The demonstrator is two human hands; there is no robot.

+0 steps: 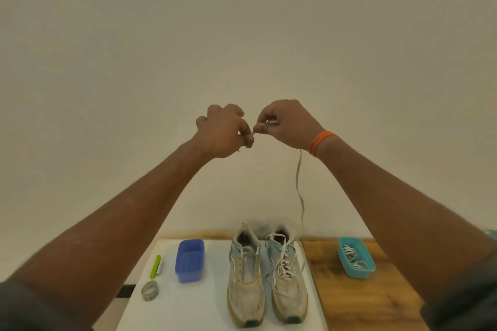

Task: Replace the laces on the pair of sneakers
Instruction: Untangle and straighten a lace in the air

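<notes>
A wooden table point(357, 301) is seen below, partly covered by a white board point(207, 312); two worn sneakers point(266, 279) are stood side by side on the board, the left one unlaced, the right one laced; a blue box point(189, 260) is set left of them, a teal tray point(356, 260) of laces right; raised high above, the left hand point(223, 131) and right hand point(286, 122) are each closed in a pinching grip on a grey lace point(299, 183), whose length is hung down from the right hand toward the sneakers.
</notes>
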